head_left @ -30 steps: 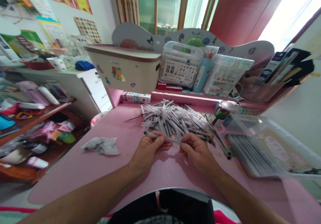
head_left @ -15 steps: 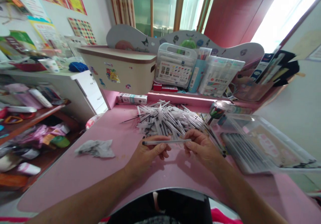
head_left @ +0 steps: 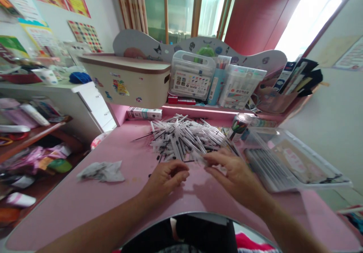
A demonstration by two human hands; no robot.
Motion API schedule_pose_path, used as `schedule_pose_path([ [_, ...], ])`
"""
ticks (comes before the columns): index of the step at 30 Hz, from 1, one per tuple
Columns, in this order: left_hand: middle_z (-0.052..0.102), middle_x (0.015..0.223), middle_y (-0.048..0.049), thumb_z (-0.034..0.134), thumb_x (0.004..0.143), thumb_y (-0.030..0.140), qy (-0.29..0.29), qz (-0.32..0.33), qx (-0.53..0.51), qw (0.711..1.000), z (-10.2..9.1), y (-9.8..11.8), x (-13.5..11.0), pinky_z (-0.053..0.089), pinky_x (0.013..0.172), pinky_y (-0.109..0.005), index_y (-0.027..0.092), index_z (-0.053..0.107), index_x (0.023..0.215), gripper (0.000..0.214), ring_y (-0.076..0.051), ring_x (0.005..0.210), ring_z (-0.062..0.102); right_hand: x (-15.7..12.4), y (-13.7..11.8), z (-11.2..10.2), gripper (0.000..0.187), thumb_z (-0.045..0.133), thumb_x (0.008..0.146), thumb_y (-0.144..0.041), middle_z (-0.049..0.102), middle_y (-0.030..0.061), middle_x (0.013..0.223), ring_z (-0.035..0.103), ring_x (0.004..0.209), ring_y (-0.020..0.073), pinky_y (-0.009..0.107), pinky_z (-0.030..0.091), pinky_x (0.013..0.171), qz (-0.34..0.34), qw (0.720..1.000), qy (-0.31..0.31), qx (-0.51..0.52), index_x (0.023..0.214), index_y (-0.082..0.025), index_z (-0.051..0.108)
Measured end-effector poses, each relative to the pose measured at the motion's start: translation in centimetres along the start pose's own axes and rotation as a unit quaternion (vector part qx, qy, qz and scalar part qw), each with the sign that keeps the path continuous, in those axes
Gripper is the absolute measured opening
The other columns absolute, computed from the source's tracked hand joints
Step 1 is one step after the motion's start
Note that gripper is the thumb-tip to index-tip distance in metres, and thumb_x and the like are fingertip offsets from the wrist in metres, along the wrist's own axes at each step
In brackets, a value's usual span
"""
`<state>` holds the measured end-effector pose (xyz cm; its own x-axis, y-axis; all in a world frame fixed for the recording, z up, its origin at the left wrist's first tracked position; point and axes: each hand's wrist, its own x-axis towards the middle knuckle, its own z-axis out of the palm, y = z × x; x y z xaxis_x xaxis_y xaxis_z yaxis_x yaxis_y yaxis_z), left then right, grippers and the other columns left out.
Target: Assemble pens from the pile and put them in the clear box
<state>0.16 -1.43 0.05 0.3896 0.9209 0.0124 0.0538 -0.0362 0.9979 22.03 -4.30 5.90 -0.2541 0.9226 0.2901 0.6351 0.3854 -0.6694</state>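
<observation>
Left hand (head_left: 168, 179), one: over the desk (head_left: 70, 204), fingers curled, thumb and forefinger tips close with a slight gap between them. Grip loosely bent; the palm side is turned away, so whether anything lies inside cannot be told. A small black end (head_left: 149, 175) shows just beside the back of this hand; the rest of its length is hidden, and whether it is held or lying on the desk is unclear.

Right hand (head_left: 229, 168), one: blurred, at the near right edge of the pen pile (head_left: 181, 136). Grip partly open, thumb apart from the fingers; a pale smear lies at the fingertips, too blurred to say whether it is grasped or only touched.

Pen pile: many whitish barrels and thin dark sticks, heaped on the desk beyond both hands; lower layers covered, right portion partly masked by the right hand.

Crumpled tissue (head_left: 102, 171), one: on the desk, left of the left hand.

Clear case (head_left: 326, 185), one: right of the right hand, holding a row of dark sticks (head_left: 263, 166); details dulled by the plastic.

Can (head_left: 241, 124), one: behind the right hand, markings indistinct.

Forearms: both cut off by the lower edge.
</observation>
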Motion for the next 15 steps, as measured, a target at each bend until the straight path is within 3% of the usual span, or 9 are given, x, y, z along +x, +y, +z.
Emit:
schedule_pose_path([
  [4,0.063,0.067,-0.0007,0.063,0.084,0.03,0.03,-0.009,0.017,0.999,-0.2,0.0,-0.1,0.041,0.054,-0.02,0.019,0.073,0.083,0.015,-0.012,0.058,0.055,-1.0,0.5,-8.7,0.016,0.067,0.085,-0.029,0.071,0.0067,0.09,0.062,0.074,0.0184,0.033,0.045,0.068,0.04,0.987,0.115,-0.109,0.098,-0.024,0.073],
  [7,0.063,0.066,-0.0012,0.064,0.083,0.031,0.042,-0.007,0.039,0.998,-0.3,0.1,-0.1,0.041,0.052,-0.02,0.019,0.074,0.084,0.016,-0.013,0.057,0.055,-0.8,2.6,-14.8,0.013,0.073,0.081,-0.02,0.072,0.0054,0.083,0.061,0.07,0.0142,0.033,0.043,0.071,0.15,0.956,0.156,-0.197,0.094,-0.02,0.073],
  [8,0.064,0.066,-0.0014,0.064,0.083,0.031,0.042,-0.003,0.046,0.998,-0.3,0.1,-0.1,0.041,0.052,-0.02,0.019,0.074,0.084,0.016,-0.013,0.057,0.056,-0.7,3.7,-16.3,0.013,0.071,0.082,-0.016,0.072,0.0055,0.082,0.061,0.069,0.0123,0.033,0.042,0.071,0.192,0.947,0.137,-0.22,0.094,-0.018,0.072],
  [10,0.063,0.065,-0.0015,0.063,0.084,0.029,0.038,0.01,0.065,0.997,-0.4,0.3,-0.1,0.041,0.052,-0.019,0.019,0.074,0.083,0.015,-0.013,0.057,0.056,-0.5,6.3,-18.1,0.022,0.069,0.081,-0.008,0.071,0.0057,0.077,0.058,0.062,0.0097,0.032,0.04,0.066,0.265,0.932,0.09,-0.228,0.102,-0.014,0.07],
  [11,0.063,0.065,-0.0014,0.063,0.084,0.029,0.035,0.016,0.076,0.996,-0.5,0.3,-0.1,0.041,0.052,-0.019,0.019,0.074,0.083,0.015,-0.013,0.057,0.056,-0.6,7.6,-18.3,0.034,0.066,0.081,-0.005,0.069,0.004,0.07,0.056,0.057,0.0089,0.031,0.038,0.062,0.294,0.929,0.077,-0.21,0.115,-0.011,0.065],
  [13,0.064,0.066,-0.0013,0.061,0.085,0.028,0.033,0.025,0.095,0.995,-0.7,0.4,0.0,0.042,0.052,-0.019,0.019,0.074,0.083,0.016,-0.013,0.057,0.056,-1.1,10.0,-18.0,0.054,0.057,0.083,-0.001,0.058,-0.0044,0.054,0.047,0.045,0.0066,0.03,0.031,0.054,0.342,0.921,0.061,-0.176,0.136,-0.009,0.052],
  [15,0.064,0.066,-0.0011,0.061,0.085,0.028,0.037,0.03,0.107,0.993,-0.9,0.4,0.0,0.043,0.052,-0.019,0.019,0.074,0.084,0.015,-0.012,0.057,0.057,-1.9,11.8,-17.0,0.053,0.05,0.084,0.002,0.046,-0.0098,0.045,0.039,0.038,0.0038,0.03,0.025,0.049,0.362,0.919,0.059,-0.144,0.135,-0.009,0.056],
])
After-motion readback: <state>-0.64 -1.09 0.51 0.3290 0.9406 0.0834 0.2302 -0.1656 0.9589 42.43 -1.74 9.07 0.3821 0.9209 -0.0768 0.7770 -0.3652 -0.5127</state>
